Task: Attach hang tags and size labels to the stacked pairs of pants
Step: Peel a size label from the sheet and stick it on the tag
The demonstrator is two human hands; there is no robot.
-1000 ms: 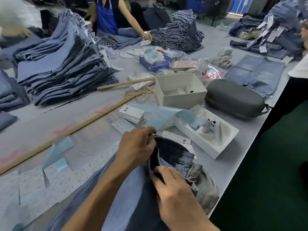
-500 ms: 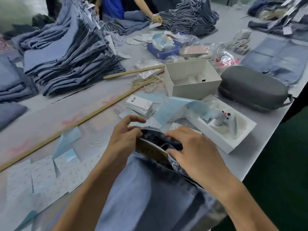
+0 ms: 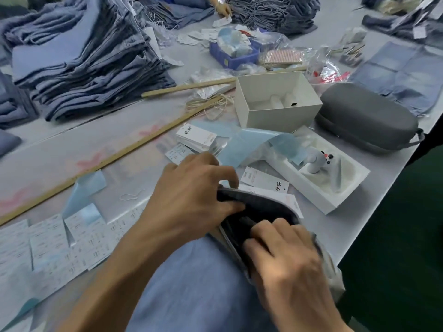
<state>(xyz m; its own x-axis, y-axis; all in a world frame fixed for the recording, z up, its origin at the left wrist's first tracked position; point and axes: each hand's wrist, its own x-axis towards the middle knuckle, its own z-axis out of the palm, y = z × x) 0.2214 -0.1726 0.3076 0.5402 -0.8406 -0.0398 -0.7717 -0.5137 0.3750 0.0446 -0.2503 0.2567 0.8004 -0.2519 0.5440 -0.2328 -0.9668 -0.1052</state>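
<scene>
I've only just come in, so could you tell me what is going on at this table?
A person is working on a pair of blue pants at the near table edge. The left hand grips the waistband, while the right hand has its fingers curled into the opening. Hang tags and sheets of size labels lie close by. More folded pants are stacked farther back.
</scene>
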